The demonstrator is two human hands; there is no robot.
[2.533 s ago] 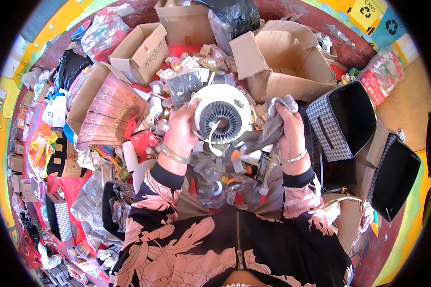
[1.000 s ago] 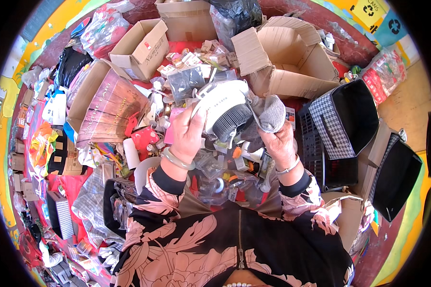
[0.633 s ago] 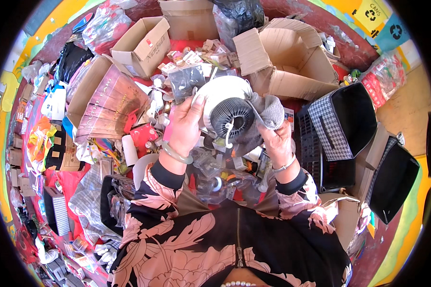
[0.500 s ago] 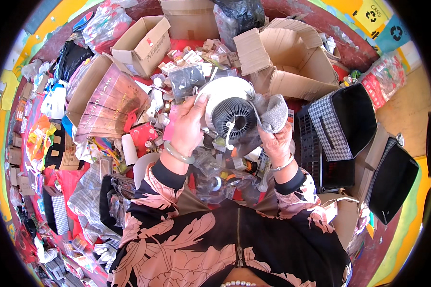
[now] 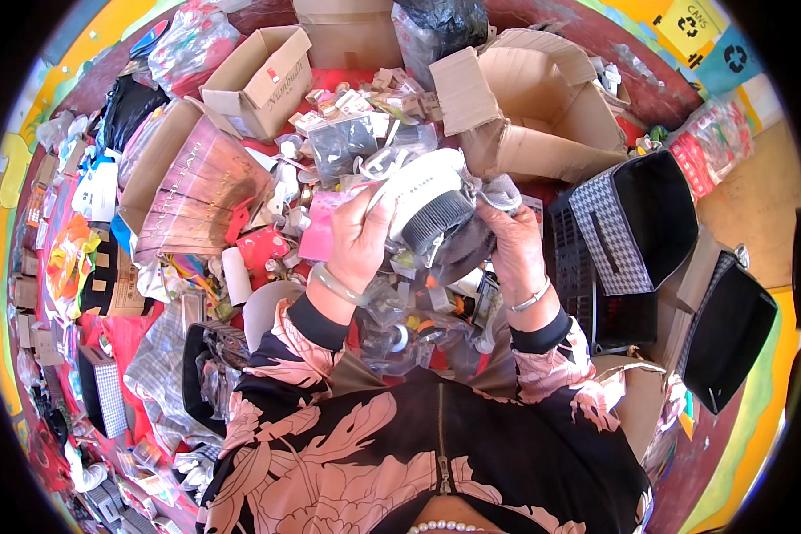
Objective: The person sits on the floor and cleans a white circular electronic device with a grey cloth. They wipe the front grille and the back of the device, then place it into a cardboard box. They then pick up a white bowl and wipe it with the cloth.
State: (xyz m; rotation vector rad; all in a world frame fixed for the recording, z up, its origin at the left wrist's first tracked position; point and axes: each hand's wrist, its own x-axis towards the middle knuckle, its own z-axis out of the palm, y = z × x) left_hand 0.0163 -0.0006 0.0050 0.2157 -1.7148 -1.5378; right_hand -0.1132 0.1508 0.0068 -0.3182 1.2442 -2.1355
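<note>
Downlight (image 5: 438, 216), small dark print (image 5: 412, 190) on its white rim (image 5: 432, 172), sits between the fingers (image 5: 492, 214) — left hand (image 5: 356, 233) gripping that rim, right hand (image 5: 516, 245) pinching grey cloth (image 5: 503, 192) against its right side.

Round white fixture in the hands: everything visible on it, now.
The fixture has a smooth, glossy white round housing with dark print on its side, and a narrower dark ribbed section that looks like metal or plastic. It is tilted, the ribbed section toward the wearer's lower right; its far face is hidden. Held above the clutter, it is gripped at its left edge by the left hand. A grey cloth in the right hand meets its right side.
</note>
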